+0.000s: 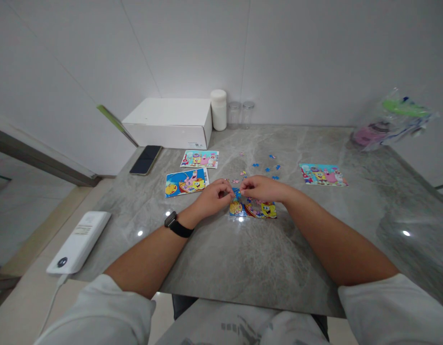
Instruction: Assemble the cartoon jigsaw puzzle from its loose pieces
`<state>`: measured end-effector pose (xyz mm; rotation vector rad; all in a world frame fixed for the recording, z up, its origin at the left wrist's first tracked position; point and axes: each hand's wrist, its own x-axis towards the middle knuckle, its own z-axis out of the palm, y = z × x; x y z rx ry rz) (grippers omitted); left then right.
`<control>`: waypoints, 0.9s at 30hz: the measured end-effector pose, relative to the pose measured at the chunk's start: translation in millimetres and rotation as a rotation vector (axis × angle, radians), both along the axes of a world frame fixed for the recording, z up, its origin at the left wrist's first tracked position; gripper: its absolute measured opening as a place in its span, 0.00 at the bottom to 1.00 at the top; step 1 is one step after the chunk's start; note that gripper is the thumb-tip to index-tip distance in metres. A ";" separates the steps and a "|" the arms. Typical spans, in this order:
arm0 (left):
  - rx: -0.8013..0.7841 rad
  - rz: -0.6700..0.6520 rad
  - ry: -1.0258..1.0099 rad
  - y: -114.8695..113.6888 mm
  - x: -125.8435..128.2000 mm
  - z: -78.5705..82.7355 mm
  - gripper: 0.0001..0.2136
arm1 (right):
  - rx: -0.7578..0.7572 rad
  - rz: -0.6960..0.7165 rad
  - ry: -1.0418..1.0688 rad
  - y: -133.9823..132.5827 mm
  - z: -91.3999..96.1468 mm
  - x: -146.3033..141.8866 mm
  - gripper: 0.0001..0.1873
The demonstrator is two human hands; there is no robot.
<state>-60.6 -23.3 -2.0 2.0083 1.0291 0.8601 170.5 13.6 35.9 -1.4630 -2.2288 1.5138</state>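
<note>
A small colourful cartoon jigsaw puzzle [259,210] lies on the grey marble table [243,258], partly put together. Both hands meet over its far left corner. My left hand [212,196], with a black watch on the wrist, has its fingers curled and pinched together at the puzzle's edge. My right hand [261,188] is also curled, fingertips pressed toward the left hand. What the fingers pinch is too small to make out. Several loose blue puzzle pieces [267,168] lie scattered just beyond the hands.
Other cartoon puzzles lie around: one [186,182] left of the hands, one [200,158] behind it, one [322,174] to the right. A phone [145,159], white box [171,122], white canister [218,109], two jars [240,114], a plastic bag [390,124] and a white power bank [79,242] ring the table.
</note>
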 end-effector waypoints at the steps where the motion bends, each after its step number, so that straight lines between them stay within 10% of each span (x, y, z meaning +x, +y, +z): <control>1: 0.000 0.003 -0.002 0.2 -0.3 0.0 0.05 | -0.001 -0.003 0.004 0.0 0.0 -0.1 0.09; 27: -0.018 0.037 0.031 1.4 0.3 1.2 0.10 | -0.003 -0.003 0.036 1.8 -6.7 0.1 0.09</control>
